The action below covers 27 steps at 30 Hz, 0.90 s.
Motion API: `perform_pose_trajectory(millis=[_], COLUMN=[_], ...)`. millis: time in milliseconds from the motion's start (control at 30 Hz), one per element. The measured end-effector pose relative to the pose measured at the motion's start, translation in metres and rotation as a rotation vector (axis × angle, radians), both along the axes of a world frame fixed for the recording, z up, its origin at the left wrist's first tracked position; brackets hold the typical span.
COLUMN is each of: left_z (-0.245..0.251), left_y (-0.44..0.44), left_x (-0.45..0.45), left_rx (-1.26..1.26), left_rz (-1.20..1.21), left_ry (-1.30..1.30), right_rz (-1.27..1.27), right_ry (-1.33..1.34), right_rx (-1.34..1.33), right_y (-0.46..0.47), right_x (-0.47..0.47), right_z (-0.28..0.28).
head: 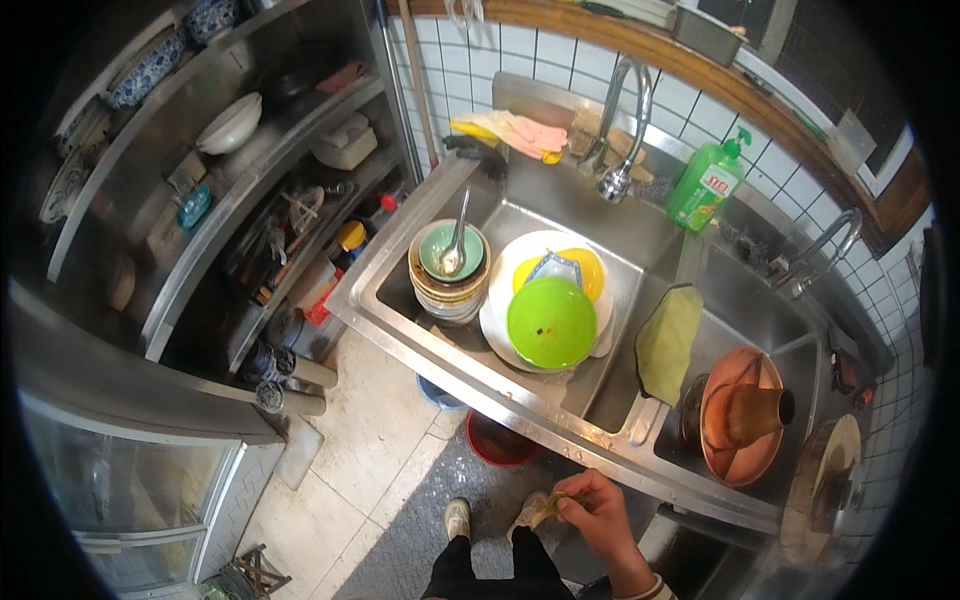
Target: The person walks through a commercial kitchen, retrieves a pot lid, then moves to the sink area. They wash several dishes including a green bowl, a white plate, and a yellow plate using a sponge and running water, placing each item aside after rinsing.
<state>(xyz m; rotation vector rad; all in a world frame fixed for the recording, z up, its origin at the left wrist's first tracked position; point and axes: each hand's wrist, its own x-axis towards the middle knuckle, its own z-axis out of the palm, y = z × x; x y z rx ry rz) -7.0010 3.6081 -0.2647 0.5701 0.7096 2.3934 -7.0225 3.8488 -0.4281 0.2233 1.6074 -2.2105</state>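
Observation:
My right hand [598,514] is low in front of the sink, its thumb and fingers pinching a small greenish scrap [559,502] that I cannot identify. My left hand is out of view. Before me, the left basin of the steel sink [480,382] holds a stack of bowls [450,296] with a green bowl [433,251] and a metal spoon [452,259] on top. Beside it, a bright green bowl [552,324] with dark bits in it rests on white plates [499,315] and yellow dishes [592,274]. A yellow-green cloth [670,345] drapes over the divider.
The right basin holds an orange-brown pan-like vessel [739,420]. Behind the basins stand a curved faucet [615,184], rubber gloves [517,135] and a green soap bottle [703,187]. Steel shelves [247,161] with dishes are at left. A red bucket [499,442] sits under the sink's front edge.

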Motion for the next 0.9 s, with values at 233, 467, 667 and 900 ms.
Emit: perform_pose_trajectory(millis=[233, 467, 667, 900], left_z=[-0.02, -0.051, -0.048, -0.061], left_y=[-0.006, -0.008, -0.003, -0.016], left_x=[-0.019, -0.002, -0.01, -0.004], left_rx=[0.022, 0.098, 0.063, -0.249], left_rz=[0.019, 0.116, 0.104, 0.176], left_ry=[-0.02, -0.021, -0.056, -0.086], right_rz=[0.089, 0.073, 0.062, 0.035], right_ry=[0.093, 0.473, 0.556, 0.483], right_rx=[0.306, 0.674, 0.73, 0.687], right_y=[-0.023, -0.05, -0.05, -0.046], right_x=[0.001, -0.02, -0.031, -0.025], right_z=[-0.054, -0.093, -0.125, -0.118])
